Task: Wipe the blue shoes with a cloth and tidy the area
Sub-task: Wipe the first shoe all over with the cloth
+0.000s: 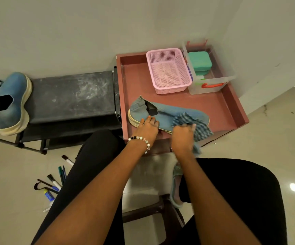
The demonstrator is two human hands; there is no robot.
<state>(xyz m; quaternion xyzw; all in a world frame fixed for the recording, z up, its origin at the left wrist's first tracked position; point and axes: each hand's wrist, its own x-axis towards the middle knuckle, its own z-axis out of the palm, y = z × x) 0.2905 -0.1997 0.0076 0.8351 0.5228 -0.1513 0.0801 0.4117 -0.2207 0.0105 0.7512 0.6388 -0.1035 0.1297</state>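
One blue shoe (162,113) lies on its side near the front edge of a reddish-brown tray table (136,76), sole toward me, toe to the right. My left hand (147,127) presses on its heel end at the sole. My right hand (183,134) grips a blue striped cloth (200,129) bunched against the toe. The other blue shoe (10,103) stands on the left end of a black shoe rack (72,92).
A pink mesh basket (168,69) and a clear box (209,84) holding a green case (199,62) stand at the table's back. Several markers (54,181) and a small tube (48,196) lie on the floor at left. A green slipper (175,184) lies between my knees.
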